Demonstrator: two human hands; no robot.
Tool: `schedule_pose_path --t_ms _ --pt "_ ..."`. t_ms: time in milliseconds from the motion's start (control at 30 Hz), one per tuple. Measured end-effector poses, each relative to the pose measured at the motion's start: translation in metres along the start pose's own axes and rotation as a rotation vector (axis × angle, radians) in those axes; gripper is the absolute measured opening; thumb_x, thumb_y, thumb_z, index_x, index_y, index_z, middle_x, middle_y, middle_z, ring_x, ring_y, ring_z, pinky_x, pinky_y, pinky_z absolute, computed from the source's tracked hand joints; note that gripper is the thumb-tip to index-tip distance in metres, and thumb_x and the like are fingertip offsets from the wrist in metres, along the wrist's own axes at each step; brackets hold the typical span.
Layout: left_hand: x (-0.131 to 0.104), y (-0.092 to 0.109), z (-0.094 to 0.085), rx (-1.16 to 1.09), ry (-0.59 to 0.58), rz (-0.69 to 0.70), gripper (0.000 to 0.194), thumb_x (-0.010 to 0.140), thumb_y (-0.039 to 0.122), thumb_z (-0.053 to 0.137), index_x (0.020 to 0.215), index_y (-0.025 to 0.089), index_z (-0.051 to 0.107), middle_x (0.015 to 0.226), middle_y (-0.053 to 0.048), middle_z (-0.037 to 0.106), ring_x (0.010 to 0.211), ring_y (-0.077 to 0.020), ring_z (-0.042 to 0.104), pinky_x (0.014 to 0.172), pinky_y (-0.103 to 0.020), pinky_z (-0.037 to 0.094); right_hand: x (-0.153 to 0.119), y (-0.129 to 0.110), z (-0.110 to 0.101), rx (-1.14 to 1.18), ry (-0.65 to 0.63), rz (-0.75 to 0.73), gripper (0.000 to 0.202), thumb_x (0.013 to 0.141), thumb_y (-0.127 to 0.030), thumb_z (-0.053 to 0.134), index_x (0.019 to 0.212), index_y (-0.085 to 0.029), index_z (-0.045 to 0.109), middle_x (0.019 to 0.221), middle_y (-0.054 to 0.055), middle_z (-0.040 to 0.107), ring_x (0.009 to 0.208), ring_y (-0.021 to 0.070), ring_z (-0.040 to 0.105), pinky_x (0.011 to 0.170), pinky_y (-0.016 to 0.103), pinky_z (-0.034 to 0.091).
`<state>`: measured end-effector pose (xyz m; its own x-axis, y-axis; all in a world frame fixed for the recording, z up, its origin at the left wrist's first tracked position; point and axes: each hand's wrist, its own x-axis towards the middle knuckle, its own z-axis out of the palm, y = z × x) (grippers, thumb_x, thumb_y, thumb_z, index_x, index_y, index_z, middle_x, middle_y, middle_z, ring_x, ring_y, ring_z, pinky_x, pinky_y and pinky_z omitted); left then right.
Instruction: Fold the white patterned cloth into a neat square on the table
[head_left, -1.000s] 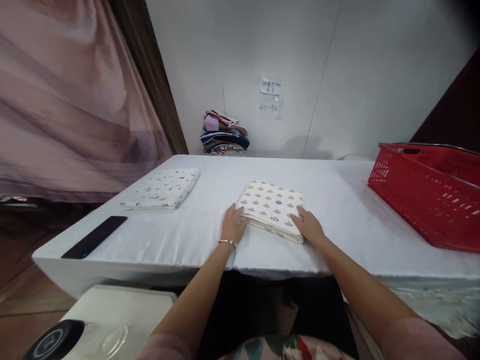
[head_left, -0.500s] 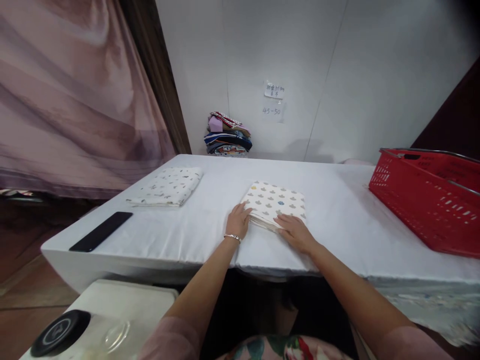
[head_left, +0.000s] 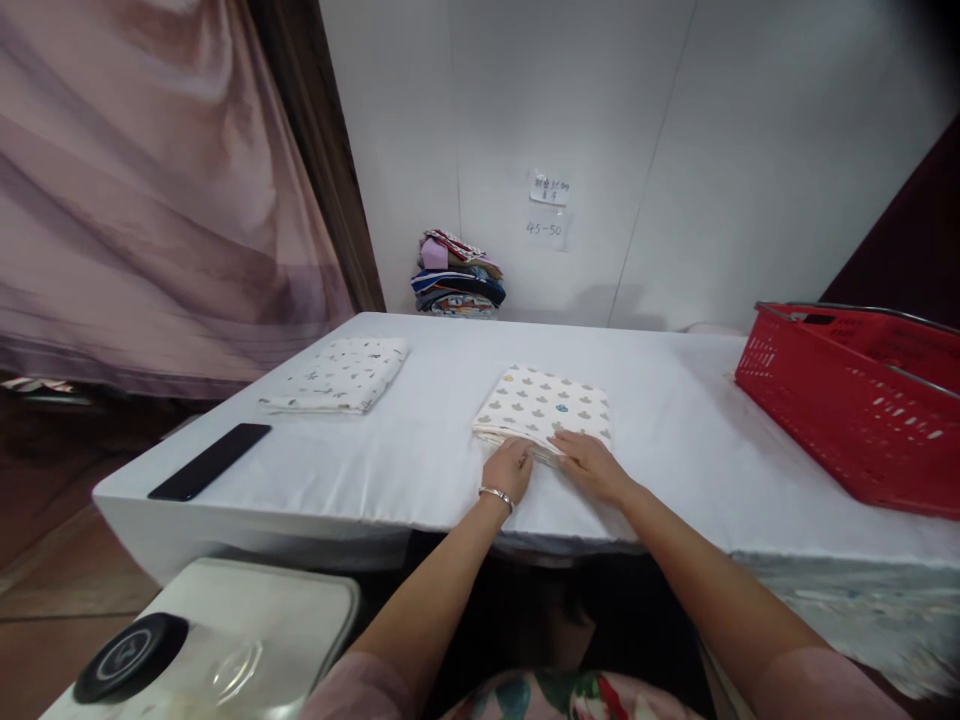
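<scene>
A folded cream cloth [head_left: 544, 400] with grey cloud-like motifs, plus one yellow and one blue, lies on the white-covered table in front of me. My left hand [head_left: 508, 468], with a silver bracelet at the wrist, is at the middle of its near edge. The left fingers are bent around the folded layers there, their tips partly hidden. My right hand [head_left: 591, 467] rests on the near right corner, fingers stretched out over the top; its thumb is hard to see. Another folded white cloth [head_left: 345, 375] with small dark prints lies apart, to the left.
A black phone [head_left: 211, 462] lies near the table's left edge. On the right stands a red perforated basket [head_left: 847, 410]. Stacked folded fabrics [head_left: 459, 275] sit by the wall. A pale box [head_left: 277, 610] with a round black object [head_left: 131, 657] is below left.
My left hand has moved right and nearer to me, from the cloth's left side to its near edge. My right hand has stayed at the right corner.
</scene>
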<state>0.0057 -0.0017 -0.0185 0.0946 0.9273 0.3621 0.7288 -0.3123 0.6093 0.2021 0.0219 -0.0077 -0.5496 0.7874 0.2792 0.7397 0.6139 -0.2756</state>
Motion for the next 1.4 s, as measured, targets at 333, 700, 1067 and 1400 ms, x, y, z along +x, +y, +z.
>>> schedule_pose_path --t_ms 333,700,1067,1400 --pt "0.004 -0.009 0.002 -0.007 0.036 -0.140 0.031 0.078 0.015 0.049 0.106 0.023 0.059 0.092 -0.002 0.062 0.081 -0.0156 0.058 0.075 -0.028 0.047 -0.003 0.004 -0.004 0.147 0.006 0.000 0.042 0.088 -0.040 0.038 0.128 -0.029 0.045 0.134 0.002 0.045 0.124 0.0214 0.040 0.102 0.043 0.032" --pt "0.006 -0.007 -0.007 0.251 -0.071 -0.168 0.028 0.081 0.019 0.046 0.106 0.024 0.056 0.099 -0.007 0.063 0.089 -0.0222 0.060 0.073 -0.033 0.046 0.003 0.000 -0.009 0.144 -0.030 0.017 0.040 0.088 -0.042 0.039 0.121 -0.027 0.054 0.131 0.005 0.048 0.122 0.0223 0.042 0.101 0.043 0.033" --pt "0.007 -0.011 -0.016 0.247 -0.108 -0.263 0.028 0.083 0.026 0.046 0.109 0.028 0.056 0.102 -0.002 0.063 0.090 -0.0168 0.058 0.075 -0.026 0.042 0.021 -0.008 -0.006 0.068 -0.231 0.007 0.046 0.089 -0.048 0.032 0.133 -0.033 0.038 0.143 0.002 0.031 0.133 0.0250 0.019 0.106 0.049 0.013" --pt "0.019 -0.022 -0.020 0.243 -0.036 -0.395 0.024 0.088 0.036 0.038 0.096 0.021 0.055 0.085 -0.005 0.065 0.076 -0.0181 0.060 0.062 -0.026 0.040 0.020 -0.007 -0.005 0.090 -0.252 0.028 0.049 0.088 -0.051 0.031 0.134 -0.033 0.036 0.145 0.002 0.027 0.134 0.0233 0.018 0.106 0.046 0.010"
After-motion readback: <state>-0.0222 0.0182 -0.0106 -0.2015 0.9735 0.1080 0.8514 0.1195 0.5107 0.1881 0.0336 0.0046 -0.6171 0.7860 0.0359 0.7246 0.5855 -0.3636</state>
